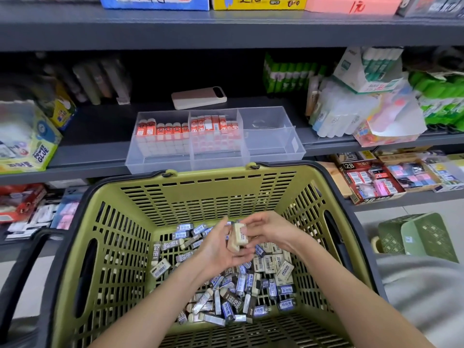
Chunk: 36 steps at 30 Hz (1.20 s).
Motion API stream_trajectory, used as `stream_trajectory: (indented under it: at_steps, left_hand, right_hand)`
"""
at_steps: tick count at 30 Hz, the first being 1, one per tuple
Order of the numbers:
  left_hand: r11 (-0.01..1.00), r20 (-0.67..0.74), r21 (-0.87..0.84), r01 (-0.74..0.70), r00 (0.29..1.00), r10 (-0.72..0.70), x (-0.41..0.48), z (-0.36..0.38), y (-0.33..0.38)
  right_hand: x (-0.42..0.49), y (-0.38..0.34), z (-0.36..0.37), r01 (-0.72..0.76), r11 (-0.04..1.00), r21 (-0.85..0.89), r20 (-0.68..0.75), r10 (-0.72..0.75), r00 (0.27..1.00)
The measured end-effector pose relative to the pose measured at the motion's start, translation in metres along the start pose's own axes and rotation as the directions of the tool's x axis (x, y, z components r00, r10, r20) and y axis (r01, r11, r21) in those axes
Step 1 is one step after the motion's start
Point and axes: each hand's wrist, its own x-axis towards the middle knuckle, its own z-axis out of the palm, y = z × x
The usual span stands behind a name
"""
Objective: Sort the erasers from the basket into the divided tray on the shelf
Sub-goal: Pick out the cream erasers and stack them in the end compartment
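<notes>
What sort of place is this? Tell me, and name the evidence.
Probably a stationery shop: shelves stocked with glue sticks and eraser packs, and a basket full of erasers.

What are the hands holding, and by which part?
Cream erasers, cupped by their sides in the left hand; the right hand pinches the top one's end.

L hand (221, 251) cups cream erasers (239, 234) over basket (213, 176); R hand (272, 232) pinches top one.
</notes>
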Motion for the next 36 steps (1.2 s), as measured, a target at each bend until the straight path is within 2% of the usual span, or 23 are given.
stream_trajectory:
  at_steps: [2, 4, 6, 7, 8, 9, 10, 13, 14, 15, 17, 19, 21, 25, 32, 36]
  left_hand:
    - [1.0, 0.024, -0.013, -0.008, 1.0, 0.008, -0.004, -0.004, 0.002]
    - [0.999, 0.011, -0.016, -0.045, 0.999, 0.045, -0.005, -0.009, 0.001]
    - [0.998, 0.001, -0.031, -0.047, 0.999, 0.047, -0.007, -0.015, 0.001]
    - [0.999, 0.003, -0.025, -0.044, 0.999, 0.044, -0.007, -0.018, 0.001]
    - [0.999, 0.01, -0.001, -0.045, 0.999, 0.045, -0.007, -0.022, 0.002]
    - [0.998, 0.021, 0.032, -0.052, 0.998, 0.052, -0.008, -0.025, 0.003]
    - [0.996, 0.035, 0.054, -0.068, 0.997, 0.066, -0.008, -0.028, 0.005]
    - [0.992, 0.081, 0.013, -0.128, 0.989, 0.127, -0.009, -0.038, 0.013]
    - [0.989, 0.094, -0.017, -0.148, 0.984, 0.149, -0.009, -0.041, 0.016]
    - [0.985, 0.103, -0.051, -0.165, 0.98, 0.169, -0.009, -0.043, 0.018]
    - [0.976, 0.112, -0.116, -0.184, 0.974, 0.197, -0.008, -0.047, 0.022]
    - [0.97, 0.116, -0.151, -0.19, 0.971, 0.209, -0.007, -0.049, 0.022]
    - [0.969, 0.115, -0.158, -0.191, 0.971, 0.21, -0.006, -0.051, 0.021]
    - [0.973, 0.108, -0.152, -0.174, 0.975, 0.192, -0.003, -0.051, 0.018]
    - [0.974, 0.07, -0.141, -0.176, 0.98, 0.187, 0.0, -0.049, 0.016]
    - [0.969, 0.054, -0.17, -0.177, 0.981, 0.189, 0.0, -0.051, 0.016]
  right_hand:
    - [-0.001, -0.001, 0.0, 0.034, 0.999, 0.04, 0.005, -0.035, 0.999]
    - [-0.002, 0.002, -0.009, 0.012, 1.0, 0.004, -0.076, -0.012, 0.997]
    - [0.0, 0.012, -0.019, -0.131, 0.946, -0.295, -0.252, 0.056, 0.966]
    - [0.002, 0.021, -0.022, -0.239, 0.858, -0.455, -0.327, 0.089, 0.941]
    - [0.004, 0.03, -0.02, -0.315, 0.784, -0.535, -0.364, 0.122, 0.923]
    - [0.006, 0.038, -0.016, -0.349, 0.759, -0.55, -0.371, 0.152, 0.916]
    - [0.007, 0.043, -0.012, -0.354, 0.778, -0.519, -0.351, 0.183, 0.918]
    - [0.007, 0.042, -0.006, -0.3, 0.922, -0.246, -0.196, 0.256, 0.947]
    - [0.009, 0.041, -0.007, -0.288, 0.929, -0.233, -0.213, 0.24, 0.947]
    - [0.011, 0.044, -0.01, -0.28, 0.909, -0.31, -0.297, 0.188, 0.936]
    - [0.014, 0.054, -0.014, -0.331, 0.749, -0.574, -0.487, 0.013, 0.873]
    - [0.012, 0.064, -0.01, -0.371, 0.622, -0.689, -0.553, -0.121, 0.824]
    - [0.012, 0.073, -0.003, -0.377, 0.557, -0.74, -0.551, -0.182, 0.814]
    - [0.02, 0.087, 0.003, -0.387, 0.346, -0.855, -0.48, -0.244, 0.843]
    - [0.034, 0.085, 0.013, -0.505, 0.352, -0.788, -0.59, -0.197, 0.783]
    - [0.042, 0.085, 0.015, -0.526, 0.402, -0.75, -0.615, -0.13, 0.777]
